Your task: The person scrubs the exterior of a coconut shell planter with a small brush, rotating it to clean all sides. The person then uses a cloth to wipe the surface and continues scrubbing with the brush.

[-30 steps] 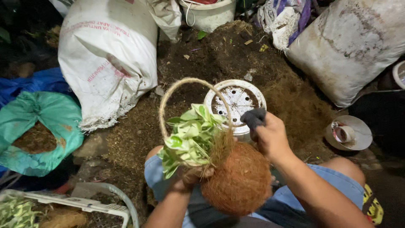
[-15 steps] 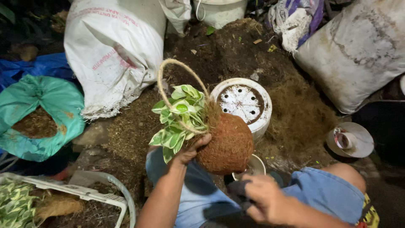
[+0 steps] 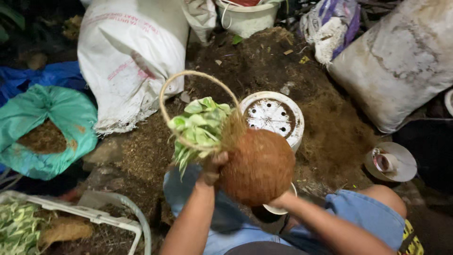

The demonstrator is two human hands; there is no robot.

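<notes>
A round brown coconut-fibre ball carries a green leafy plant at its top and a thin looped cane handle. I hold it tilted to the left above my lap. My left hand grips the ball's neck just under the leaves. From below, my right hand reaches under the ball and bears against its underside, with the fingers hidden. A small white rim shows just beneath that hand. Behind the ball a white perforated pot stands on the soil.
A heap of dark soil and fibre lies ahead. Around it are a white sack, a larger grey sack, a green bag of soil, a white bucket, a white dish and a white crate with leaves.
My right hand left the white pot, dropped to my lap, then came up under the ball. The ball tipped further left while the left hand kept its grip.
</notes>
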